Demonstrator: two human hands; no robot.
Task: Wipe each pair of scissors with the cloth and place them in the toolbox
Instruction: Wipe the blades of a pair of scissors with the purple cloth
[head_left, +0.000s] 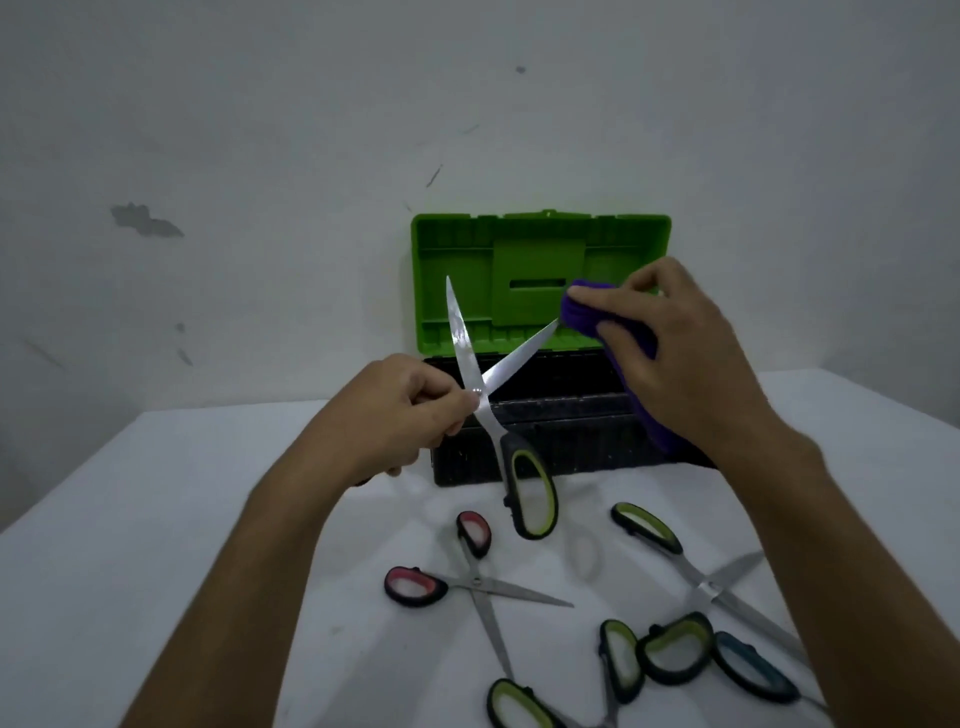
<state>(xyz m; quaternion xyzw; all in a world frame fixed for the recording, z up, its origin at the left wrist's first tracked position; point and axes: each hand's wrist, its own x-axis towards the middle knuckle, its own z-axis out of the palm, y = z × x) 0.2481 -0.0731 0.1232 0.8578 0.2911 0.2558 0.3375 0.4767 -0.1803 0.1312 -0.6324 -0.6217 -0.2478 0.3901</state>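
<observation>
My left hand (410, 410) grips a pair of green-handled scissors (532, 491) near the pivot, blades spread wide apart in front of the toolbox. One blade (460, 332) points up; the other (519, 358) slants right into the purple cloth (579, 312). My right hand (670, 353) pinches that cloth around the blade's tip, and the rest of the cloth hangs under my palm. The toolbox (540, 436) stands against the wall, black base open, green lid (535, 280) raised upright. What lies inside the base is too dark to tell.
Several scissors lie on the white table: a red-handled pair (470, 579) in the middle, green-handled pairs (649, 527) (621, 660) and a blue-handled one (753, 667) at the lower right, partly under my right forearm. The wall rises right behind the toolbox.
</observation>
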